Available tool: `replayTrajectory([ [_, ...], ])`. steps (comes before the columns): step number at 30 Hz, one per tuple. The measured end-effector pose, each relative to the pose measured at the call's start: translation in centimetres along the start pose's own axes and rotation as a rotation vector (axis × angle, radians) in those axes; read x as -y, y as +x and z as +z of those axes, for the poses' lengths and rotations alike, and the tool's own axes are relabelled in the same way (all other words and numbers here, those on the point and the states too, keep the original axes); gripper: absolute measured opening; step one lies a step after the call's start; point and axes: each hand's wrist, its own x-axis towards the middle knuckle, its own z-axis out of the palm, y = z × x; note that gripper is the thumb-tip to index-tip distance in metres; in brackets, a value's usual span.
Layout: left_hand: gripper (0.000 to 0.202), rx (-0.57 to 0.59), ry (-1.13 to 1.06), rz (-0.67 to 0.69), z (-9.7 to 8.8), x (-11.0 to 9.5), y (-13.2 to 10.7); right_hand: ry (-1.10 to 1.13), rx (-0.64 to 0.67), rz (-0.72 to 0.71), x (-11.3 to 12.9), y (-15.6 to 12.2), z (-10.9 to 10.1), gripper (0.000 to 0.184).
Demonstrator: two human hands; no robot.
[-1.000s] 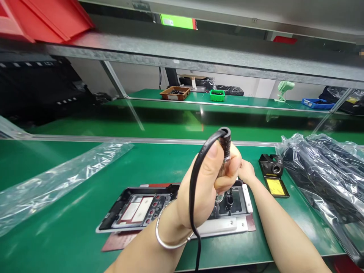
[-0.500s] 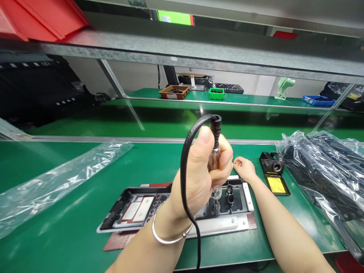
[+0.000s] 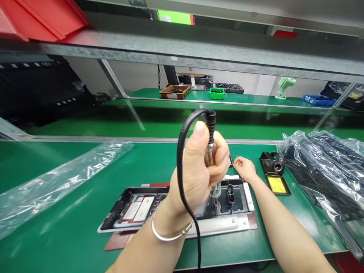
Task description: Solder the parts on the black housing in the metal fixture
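Hands at bench work: left hand (image 3: pixel 196 170) clamped around the clear handle of a corded tool (image 3: pixel 209 153), thumb raised along its upper end; silver bracelet (image 3: pixel 167 239) at that wrist; right hand (image 3: pixel 246 168) beyond and to the right, its fingertips drawn together beside a small dark piece (image 3: pixel 230 157), largely hidden, so that whether it is pinched cannot be told. Black cord (image 3: pixel 179 170) arches from the tool's top and down in front of the left hand; the tool's lower end points down into a shallow black housing (image 3: pixel 113 214), contact at the tip being unclear; the housing lies over a reddish board (image 3: pixel 119 241) on the green bench (image 3: pixel 227 254). Work appears in progress rather than finished: one black clip-like part (image 3: pixel 230 195) stands inside the housing, to the right of the tool; what is completed or outstanding behind the left hand cannot be judged. Count, outward: one tool, one cord, seemingly one housing; one black stand (image 3: pixel 269 163) with one yellow pad (image 3: pixel 276 184), near the right hand; wrapped black parts (image 3: pixel 321 170) at right, several, number uncertain; one stretch of clear film (image 3: pixel 65 182) at left; behind, one brown tray (image 3: pixel 167 96), one green bin (image 3: pixel 217 96), one pale green fan (image 3: pixel 281 87), one blue tray (image 3: pixel 315 101).
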Motion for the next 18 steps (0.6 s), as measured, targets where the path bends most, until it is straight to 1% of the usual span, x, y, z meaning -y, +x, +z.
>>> replayTrajectory([
  [3, 0.059, -0.037, 0.02, -0.003, 0.06, -0.02, 0.11, 0.0, -0.007, -0.002, -0.09, 0.06, 0.07, 0.04],
  [6, 0.061, -0.047, 0.038, 0.001, 0.1, -0.13, 0.09, 0.003, -0.013, -0.004, -0.17, 0.11, 0.15, 0.04],
  [12, 0.057, -0.043, 0.04, 0.002, 0.04, -0.06, -0.05, 0.011, -0.01, -0.004, -0.17, 0.11, 0.2, 0.04],
  [18, 0.061, -0.028, 0.068, 0.015, 0.03, 0.04, -0.05, 0.009, -0.005, -0.002, -0.01, -0.06, 0.1, 0.04],
])
